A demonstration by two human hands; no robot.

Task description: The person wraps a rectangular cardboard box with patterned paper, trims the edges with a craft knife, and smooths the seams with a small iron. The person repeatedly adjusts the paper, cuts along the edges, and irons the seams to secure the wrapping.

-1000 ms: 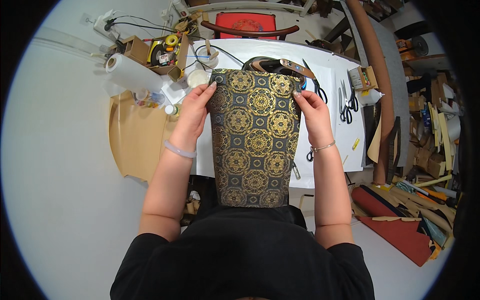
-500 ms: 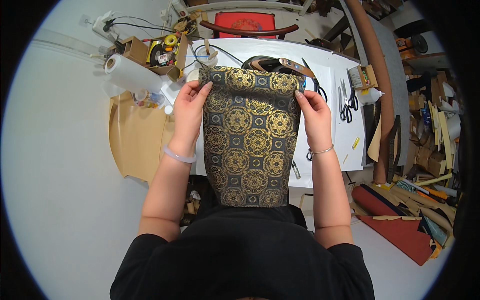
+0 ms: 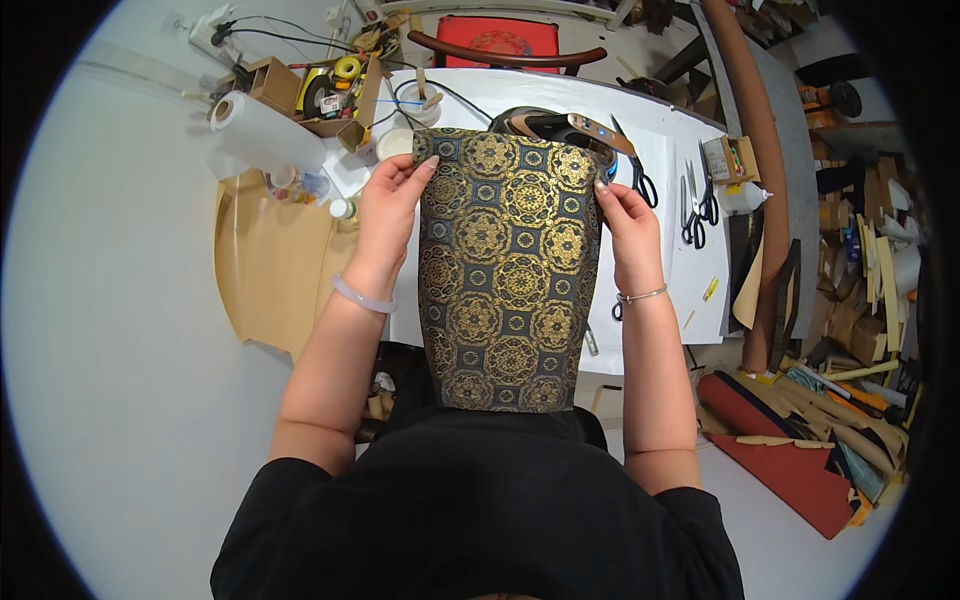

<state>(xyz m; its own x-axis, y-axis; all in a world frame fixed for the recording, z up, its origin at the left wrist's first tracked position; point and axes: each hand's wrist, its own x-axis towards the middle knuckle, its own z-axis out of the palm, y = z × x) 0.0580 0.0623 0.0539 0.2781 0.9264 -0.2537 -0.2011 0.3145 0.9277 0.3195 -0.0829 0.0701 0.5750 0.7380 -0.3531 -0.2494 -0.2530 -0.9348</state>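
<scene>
A piece of dark fabric [image 3: 510,280] with gold and grey-blue medallions hangs stretched between my hands, its lower end reaching my lap. My left hand [image 3: 390,205] pinches it near the upper left corner, thumb on the patterned face. At the upper right edge my right hand [image 3: 630,220] pinches it the same way. Its top edge stands in front of a black and bronze iron [image 3: 600,132] on the table, hiding part of it. The fabric's back does not show.
The white-covered table [image 3: 655,320] holds black scissors [image 3: 693,205] at the right, a white squeeze bottle [image 3: 742,198], and a yellow-labelled cutter [image 3: 710,289]. At the left are a clear-film roll [image 3: 262,132], a tool box [image 3: 335,95] and brown paper [image 3: 260,260]. A red-seated chair [image 3: 498,42] stands beyond.
The fabric's top has shifted slightly right and its upper part looks flatter, with less of a fold. My left hand has moved a little right and up; both pinches stay.
</scene>
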